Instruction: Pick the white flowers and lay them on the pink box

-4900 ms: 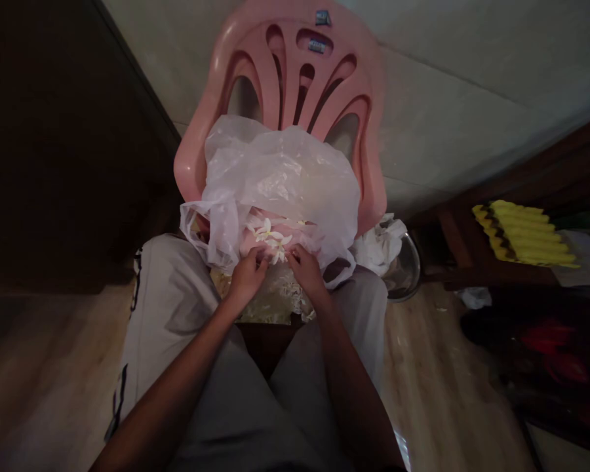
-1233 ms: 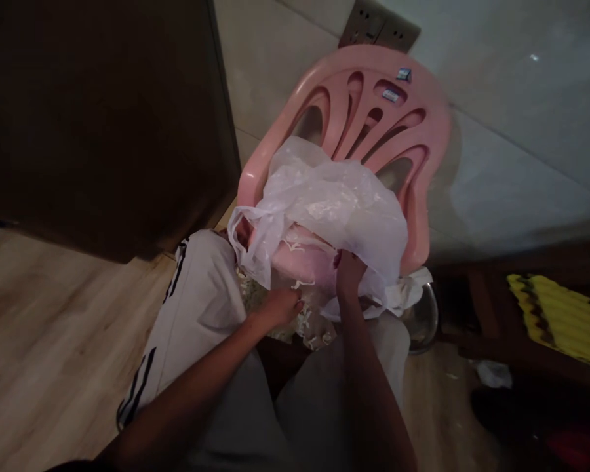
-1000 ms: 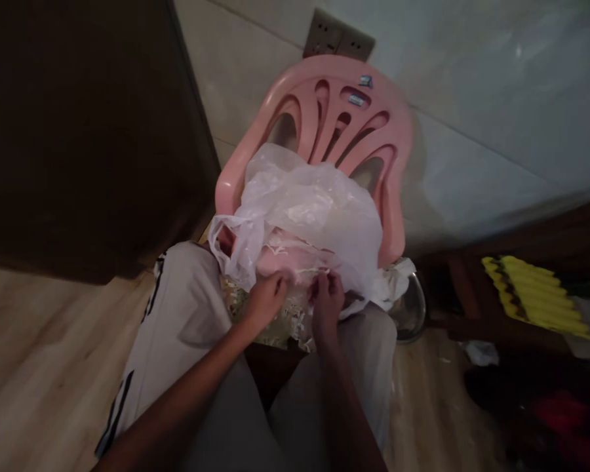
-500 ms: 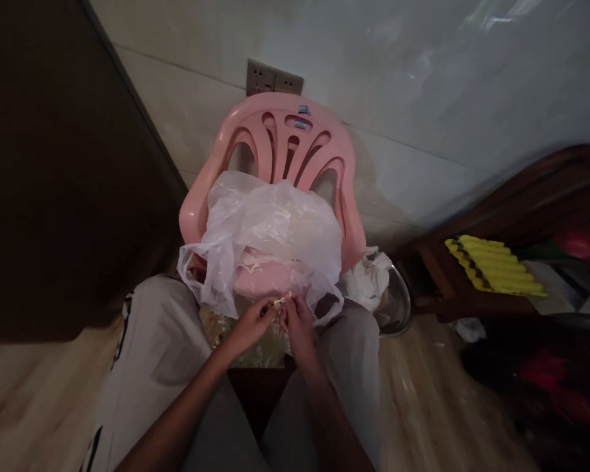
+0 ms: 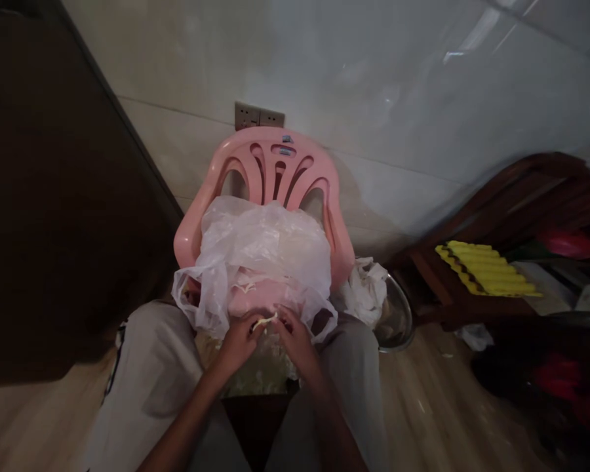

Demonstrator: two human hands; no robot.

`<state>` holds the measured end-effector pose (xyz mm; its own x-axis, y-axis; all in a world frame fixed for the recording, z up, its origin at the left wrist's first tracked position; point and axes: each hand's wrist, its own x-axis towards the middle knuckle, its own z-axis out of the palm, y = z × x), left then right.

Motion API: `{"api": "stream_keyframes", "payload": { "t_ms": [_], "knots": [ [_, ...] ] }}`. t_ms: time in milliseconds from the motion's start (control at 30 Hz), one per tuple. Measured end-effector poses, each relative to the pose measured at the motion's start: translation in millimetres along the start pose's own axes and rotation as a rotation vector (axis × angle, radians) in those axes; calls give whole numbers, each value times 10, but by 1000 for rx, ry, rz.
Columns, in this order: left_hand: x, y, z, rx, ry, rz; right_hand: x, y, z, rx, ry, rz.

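Observation:
My left hand is closed, pinching one end of a thin pale-yellow strip. My right hand pinches the strip's other end, so it spans the small gap between my fingertips. The strip's exact kind is too small to make out. Just beyond my fingers is the pink seat of a plastic chair, with a crumpled clear plastic bag spread over it. A few thin pale pieces lie on the seat at the bag's opening.
My knees flank the chair front. Beneath my hands is a greenish surface with pale bits. Right of the chair stands a metal basin with a white bag. A wooden bench holds a yellow ridged item. A dark panel fills the left.
My hands have moved slightly apart, and more of the pale-yellow strip shows between them. The view has tilted, so the chair and bag appear lower.

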<state>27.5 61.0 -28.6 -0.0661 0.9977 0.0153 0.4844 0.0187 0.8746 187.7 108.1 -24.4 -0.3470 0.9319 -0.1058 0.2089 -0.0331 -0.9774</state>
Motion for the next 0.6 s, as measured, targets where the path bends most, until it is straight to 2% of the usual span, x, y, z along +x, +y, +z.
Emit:
{"api": "stream_keyframes", "payload": {
  "t_ms": [167,300,467,600],
  "knots": [
    [-36,-16,-43,16,-119,-38,-12,-82,-64,-170,-73,-111],
    [-69,38,-57,14,-99,-20,-15,-105,-34,-198,-75,-127],
    [-94,128,-67,52,-68,59,25,-6,34,-160,-38,-127],
    [-104,182,-79,47,-86,59,59,52,56,-170,-8,-142]
  ]
}}
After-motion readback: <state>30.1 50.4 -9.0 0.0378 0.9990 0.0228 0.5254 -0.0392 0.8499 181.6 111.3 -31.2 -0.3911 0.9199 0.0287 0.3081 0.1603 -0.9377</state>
